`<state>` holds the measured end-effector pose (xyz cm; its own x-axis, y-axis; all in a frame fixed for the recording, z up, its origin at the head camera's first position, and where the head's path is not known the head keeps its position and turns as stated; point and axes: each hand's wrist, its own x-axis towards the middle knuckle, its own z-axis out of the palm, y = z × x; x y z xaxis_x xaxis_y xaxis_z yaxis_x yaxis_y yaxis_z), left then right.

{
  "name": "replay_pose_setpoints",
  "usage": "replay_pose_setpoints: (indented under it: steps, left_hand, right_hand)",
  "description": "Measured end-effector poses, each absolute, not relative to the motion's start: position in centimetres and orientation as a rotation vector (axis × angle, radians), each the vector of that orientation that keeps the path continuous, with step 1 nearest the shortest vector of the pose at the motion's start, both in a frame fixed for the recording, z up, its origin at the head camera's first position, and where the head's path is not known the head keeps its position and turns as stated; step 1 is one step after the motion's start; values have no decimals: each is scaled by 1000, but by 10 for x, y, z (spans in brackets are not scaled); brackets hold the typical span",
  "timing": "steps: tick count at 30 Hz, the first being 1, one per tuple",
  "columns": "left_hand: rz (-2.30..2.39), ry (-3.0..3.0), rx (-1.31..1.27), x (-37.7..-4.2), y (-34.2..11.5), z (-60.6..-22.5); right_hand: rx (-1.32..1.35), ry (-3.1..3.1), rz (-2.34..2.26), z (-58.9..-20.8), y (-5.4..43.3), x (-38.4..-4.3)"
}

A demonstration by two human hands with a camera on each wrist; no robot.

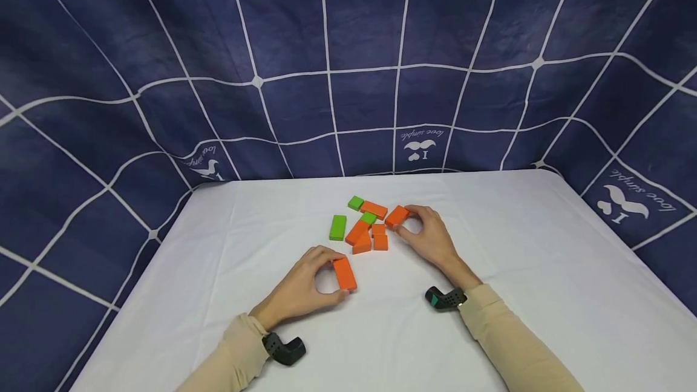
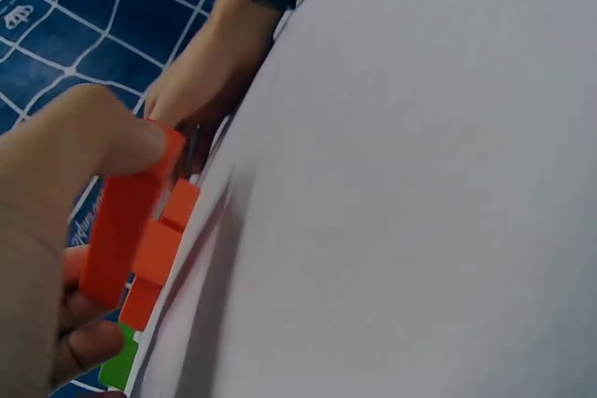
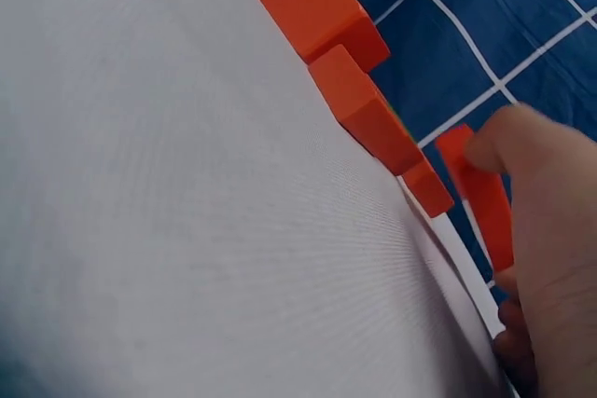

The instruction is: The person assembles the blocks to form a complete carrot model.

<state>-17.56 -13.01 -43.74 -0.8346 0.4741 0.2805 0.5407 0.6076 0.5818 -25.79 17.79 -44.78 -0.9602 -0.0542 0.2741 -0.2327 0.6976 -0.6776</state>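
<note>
My left hand point(image 1: 305, 286) pinches an orange rectangular block point(image 1: 345, 274) between thumb and fingers, nearer to me than the other blocks. In the left wrist view this block point(image 2: 121, 230) is gripped at its two ends. My right hand point(image 1: 431, 236) pinches a second orange block point(image 1: 397, 216) at the right side of the cluster; the right wrist view shows that block point(image 3: 485, 207) under the thumb. Between the hands lie a long orange block point(image 1: 356, 233), an orange wedge-like block point(image 1: 362, 245), small orange blocks point(image 1: 380, 242) and a small green block point(image 1: 368, 218).
A green rectangular block point(image 1: 337, 228) lies left of the cluster. At its far side are another small green block point(image 1: 356, 202) and an orange one point(image 1: 374, 209). A white cloth point(image 1: 229, 247) covers the table. Behind hangs a dark blue curtain point(image 1: 359, 107) with white lines.
</note>
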Motion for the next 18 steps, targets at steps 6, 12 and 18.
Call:
replay_pose_setpoints:
  steps: [6,12,18]
  left_hand:
    - [-1014,-2786,-897,-173,-129,-444]
    - [-974,-2788,-878,-176,-127,-447]
    - [-1001,-2805,-854,-177,-130,-448]
  right_hand:
    - [406,-2585,1232,-446,177,-249]
    - [713,-2512,1200,-444,174,-234]
    - [1008,-2528,1093,-444,160,-218]
